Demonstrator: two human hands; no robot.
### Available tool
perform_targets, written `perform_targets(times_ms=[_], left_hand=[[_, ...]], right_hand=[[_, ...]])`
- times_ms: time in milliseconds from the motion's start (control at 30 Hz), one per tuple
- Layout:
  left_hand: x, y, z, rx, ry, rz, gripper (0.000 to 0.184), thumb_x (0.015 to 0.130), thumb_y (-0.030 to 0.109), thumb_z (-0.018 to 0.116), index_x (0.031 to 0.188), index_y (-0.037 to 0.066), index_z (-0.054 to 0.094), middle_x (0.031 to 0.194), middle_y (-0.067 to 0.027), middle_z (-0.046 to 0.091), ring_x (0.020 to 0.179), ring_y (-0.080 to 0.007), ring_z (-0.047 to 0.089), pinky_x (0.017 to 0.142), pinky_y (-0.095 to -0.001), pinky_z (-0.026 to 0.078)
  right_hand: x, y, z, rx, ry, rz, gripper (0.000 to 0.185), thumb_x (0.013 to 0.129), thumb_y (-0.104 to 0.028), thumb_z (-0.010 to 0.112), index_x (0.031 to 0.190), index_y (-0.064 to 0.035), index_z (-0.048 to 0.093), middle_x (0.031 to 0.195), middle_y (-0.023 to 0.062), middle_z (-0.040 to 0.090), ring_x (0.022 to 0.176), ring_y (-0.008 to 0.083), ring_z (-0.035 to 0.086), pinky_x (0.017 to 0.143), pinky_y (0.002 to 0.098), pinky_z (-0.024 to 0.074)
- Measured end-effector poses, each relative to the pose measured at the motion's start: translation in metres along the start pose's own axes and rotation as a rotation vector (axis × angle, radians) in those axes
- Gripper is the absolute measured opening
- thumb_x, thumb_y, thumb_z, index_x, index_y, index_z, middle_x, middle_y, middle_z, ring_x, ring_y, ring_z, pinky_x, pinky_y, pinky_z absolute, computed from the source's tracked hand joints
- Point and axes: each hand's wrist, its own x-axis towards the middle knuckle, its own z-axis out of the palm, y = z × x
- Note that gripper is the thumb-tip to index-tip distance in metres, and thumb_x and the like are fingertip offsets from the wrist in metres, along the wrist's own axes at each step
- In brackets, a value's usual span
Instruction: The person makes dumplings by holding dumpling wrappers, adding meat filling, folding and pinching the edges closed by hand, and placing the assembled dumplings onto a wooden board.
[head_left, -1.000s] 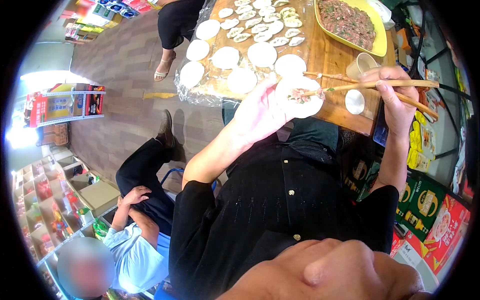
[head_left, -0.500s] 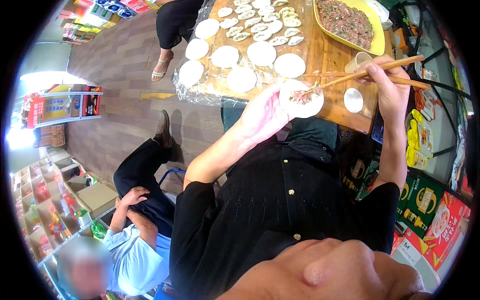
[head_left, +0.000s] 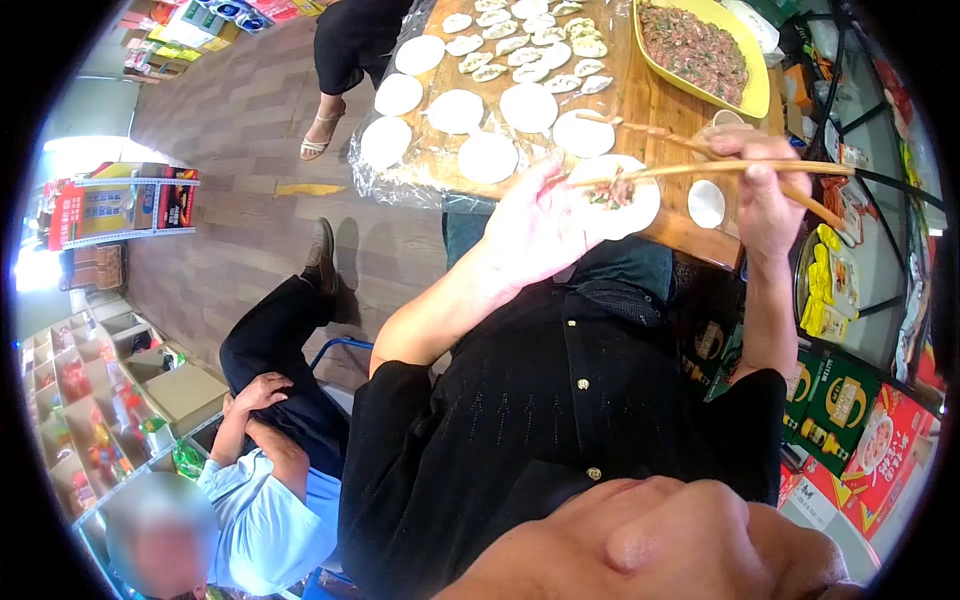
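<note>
My left hand [head_left: 535,225] holds a round dumpling wrapper [head_left: 642,215] on its palm and fingers, over the near edge of the table. Minced meat filling [head_left: 611,191] with green bits lies in the middle of the wrapper. In my right hand [head_left: 770,200], slightly blurred, is a pair of wooden chopsticks [head_left: 690,173]. Their tips are spread apart, one crossing above the filling, the other pointing further up toward a wrapper [head_left: 583,133] on the board. Whether the lower stick touches the filling I cannot tell.
Flat wrappers [head_left: 488,157] and several folded dumplings [head_left: 512,46] lie on the wooden table [head_left: 640,120]. A yellow tray [head_left: 757,95] of minced meat stands at the far right. Plastic film [head_left: 375,185] hangs over the left edge. A seated person [head_left: 270,510] is at the lower left.
The chopstick tips have spread apart and shifted left across the wrapper. My right hand has moved slightly left and down. My left hand keeps the wrapper in nearly the same place.
</note>
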Motion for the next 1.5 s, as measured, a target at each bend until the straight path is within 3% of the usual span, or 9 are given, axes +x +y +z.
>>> perform_targets(times_ms=[333,400,500,633,767,833,1233,1333,1500], left_hand=[[-0.006,-0.001,0.012,0.072,0.015,0.065,0.073,0.098,0.045,0.041,0.145,-0.008,0.024,0.146,-0.0251,0.037,0.135,-0.0458,0.034,0.116,-0.0505,0.027],[-0.005,-0.002,0.017,0.086,0.068,0.090,0.060,0.102,0.041,0.030,0.144,-0.002,0.032,0.141,-0.0215,0.045,0.130,-0.0357,0.046,0.106,-0.0445,0.043],[-0.006,-0.002,0.021,0.094,0.077,0.118,0.061,0.101,0.041,0.032,0.145,-0.002,0.031,0.142,-0.0201,0.044,0.130,-0.0358,0.046,0.100,-0.0418,0.049],[-0.005,-0.002,0.022,0.107,0.065,0.124,0.061,0.101,0.041,0.033,0.144,-0.002,0.032,0.142,-0.0200,0.044,0.130,-0.0351,0.047,0.094,-0.0387,0.053],[-0.005,0.003,0.012,0.079,0.037,0.118,0.059,0.101,0.039,0.034,0.144,-0.002,0.032,0.141,-0.0216,0.046,0.130,-0.0338,0.046,0.103,-0.0419,0.046],[-0.006,0.005,0.005,0.041,-0.008,0.100,0.059,0.101,0.039,0.034,0.143,-0.003,0.032,0.140,-0.0219,0.046,0.131,-0.0336,0.046,0.106,-0.0433,0.043],[-0.008,0.004,0.004,0.152,0.057,0.103,0.056,0.101,0.036,0.037,0.138,-0.006,0.037,0.138,-0.0219,0.048,0.130,-0.0345,0.045,0.112,-0.0473,0.035],[-0.010,0.007,-0.002,0.052,-0.047,0.050,0.055,0.101,0.035,0.039,0.137,-0.006,0.038,0.136,-0.0210,0.050,0.128,-0.0335,0.048,0.111,-0.0473,0.036],[-0.013,0.007,0.003,0.189,0.154,0.156,0.052,0.101,0.033,0.039,0.135,-0.006,0.042,0.134,-0.0206,0.052,0.126,-0.0330,0.050,0.108,-0.0472,0.039]], right_hand=[[-0.002,-0.002,0.004,-0.102,-0.087,0.020,0.010,0.088,-0.007,0.061,0.093,0.0006,0.057,0.109,0.0256,0.064,0.107,0.0375,0.061,0.095,0.0482,0.0490],[-0.002,-0.006,0.001,-0.100,-0.093,0.020,0.010,0.088,-0.006,0.060,0.094,0.0006,0.057,0.110,0.0265,0.064,0.108,0.0381,0.061,0.095,0.0485,0.0486],[-0.001,-0.013,-0.005,-0.118,-0.093,0.041,0.010,0.088,-0.005,0.060,0.095,0.0005,0.057,0.111,0.0282,0.063,0.109,0.0394,0.060,0.097,0.0490,0.0477],[-0.001,-0.020,-0.014,-0.113,-0.078,0.060,0.009,0.089,-0.007,0.059,0.095,0.0001,0.057,0.112,0.0292,0.063,0.111,0.0404,0.060,0.099,0.0497,0.0454],[-0.003,-0.025,-0.027,-0.117,-0.024,0.058,0.011,0.092,-0.010,0.058,0.095,-0.0003,0.057,0.113,0.0268,0.063,0.112,0.0398,0.059,0.101,0.0501,0.0449],[-0.006,-0.024,-0.026,0.062,0.169,0.130,0.013,0.095,-0.014,0.056,0.095,-0.0005,0.056,0.113,0.0241,0.063,0.112,0.0382,0.059,0.101,0.0504,0.0451],[-0.006,-0.018,-0.025,0.130,0.167,0.191,0.016,0.098,-0.016,0.051,0.098,-0.0011,0.056,0.113,0.0234,0.063,0.110,0.0327,0.060,0.098,0.0432,0.0478],[0.008,-0.025,-0.053,-0.030,0.394,0.136,0.022,0.100,-0.016,0.049,0.105,0.0036,0.059,0.111,0.0220,0.065,0.105,0.0281,0.064,0.089,0.0348,0.0534],[0.034,0.001,-0.126,-0.578,0.512,0.208,0.024,0.095,-0.018,0.062,0.103,0.0028,0.069,0.097,0.0079,0.070,0.088,0.0113,0.065,0.080,0.0254,0.0541]])
